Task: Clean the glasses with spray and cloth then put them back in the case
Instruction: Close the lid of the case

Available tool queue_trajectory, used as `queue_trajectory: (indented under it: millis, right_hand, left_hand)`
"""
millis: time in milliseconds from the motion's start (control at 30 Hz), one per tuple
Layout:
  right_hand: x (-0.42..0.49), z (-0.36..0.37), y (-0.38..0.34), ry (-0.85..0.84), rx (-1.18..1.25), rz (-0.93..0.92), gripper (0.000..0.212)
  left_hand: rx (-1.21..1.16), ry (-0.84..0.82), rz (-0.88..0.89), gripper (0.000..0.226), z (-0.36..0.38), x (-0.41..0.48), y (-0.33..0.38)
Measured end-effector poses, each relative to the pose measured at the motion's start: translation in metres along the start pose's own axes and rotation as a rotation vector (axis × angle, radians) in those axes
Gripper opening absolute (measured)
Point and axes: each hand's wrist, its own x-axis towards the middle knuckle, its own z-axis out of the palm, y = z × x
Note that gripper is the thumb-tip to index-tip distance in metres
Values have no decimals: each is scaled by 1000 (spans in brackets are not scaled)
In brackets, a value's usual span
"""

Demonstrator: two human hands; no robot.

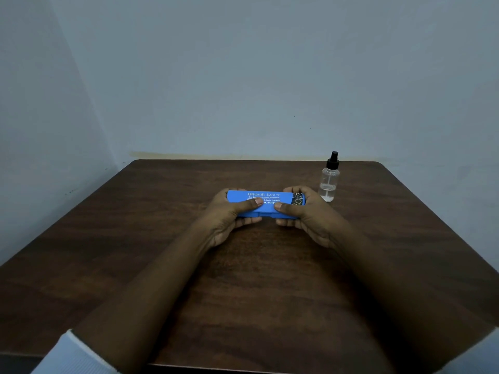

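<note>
Both grips grasp the closed blue glasses case [266, 205]: left hand [229, 214] at its left end, right hand [305, 211] at its right end, thumbs on top. Case sits mid-bench [108, 238], lengthwise. Clear spray bottle [329, 179] stands upright near the far right corner, just beside the right hand.

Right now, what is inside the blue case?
That cannot be seen. The blue case is shut, and the left hand and right hand hold its two ends. No glasses or cloth show anywhere on the table.
</note>
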Motion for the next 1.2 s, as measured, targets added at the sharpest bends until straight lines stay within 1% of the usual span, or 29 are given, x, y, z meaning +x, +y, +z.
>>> queue_trajectory:
  millis: [100,200,300,400,467,533,633,700,733,767,833,867,967,1033,1133,1200]
  right_hand:
    - [0,-4,-3,-25,-14,-7,53]
    - [1,-7,-4,-40,-29,-28,53]
    - [3,-5,0,-21,-10,-13,53]
    - [5,-4,2,29,6,-31,63]
    - [8,-5,3,80,24,-56,60]
    - [11,-8,6,122,16,-70,55]
    - [15,-9,14,182,-105,-107,61]
    - [15,-6,19,246,-181,-147,63]
    - [16,-4,21,274,-193,-171,60]
    - [18,-3,23,300,-205,-196,51]
    - [19,2,25,333,-240,-227,28]
    - [22,5,25,361,-255,-234,22]
    - [42,11,22,512,-301,-201,19]
    - [59,13,16,588,-375,-205,24]
    - [85,14,9,624,-484,-252,23]
    - [99,13,3,628,-540,-242,23]
  left_hand:
    - [-3,-14,2,70,0,0,1]
    - [10,-32,18,65,2,-1,4]
    - [6,-44,-25,57,-2,-2,5]
    - [-27,-7,-42,49,-6,5,7]
    - [-36,48,-18,49,-9,11,6]
    - [20,103,22,54,-11,17,1]
    - [266,222,204,66,-15,23,-10]
    - [365,284,301,72,-17,22,-14]
    - [389,303,326,74,-17,22,-15]
    - [417,317,350,71,-17,23,-17]
    - [487,331,387,57,-14,26,-19]
    - [524,330,408,49,-11,30,-19]
    - [633,333,399,45,1,49,-13]
    - [619,357,373,42,6,67,-9]
    - [542,423,351,50,9,88,-7]
    - [525,439,322,49,10,99,-4]
